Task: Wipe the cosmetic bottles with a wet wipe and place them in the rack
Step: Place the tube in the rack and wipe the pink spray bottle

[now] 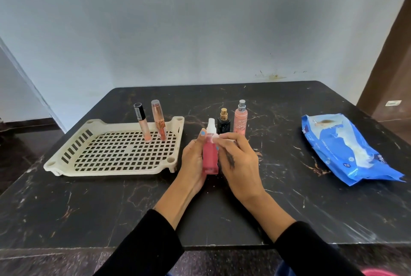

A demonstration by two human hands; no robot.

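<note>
My left hand grips a pink spray bottle with a white nozzle, held upright above the table's middle. My right hand presses a small white wet wipe against the bottle's neck; most of the wipe is hidden under my fingers. The cream perforated rack lies to the left, and two slim tubes stand at its back: a black-capped one and a peach one with a clear cap. Behind my hands stand a small black bottle with a gold cap and a taller peach spray bottle.
A blue pack of wet wipes lies at the right of the black marble table. A pale wall rises behind the table's far edge. A brown door frame stands at the far right.
</note>
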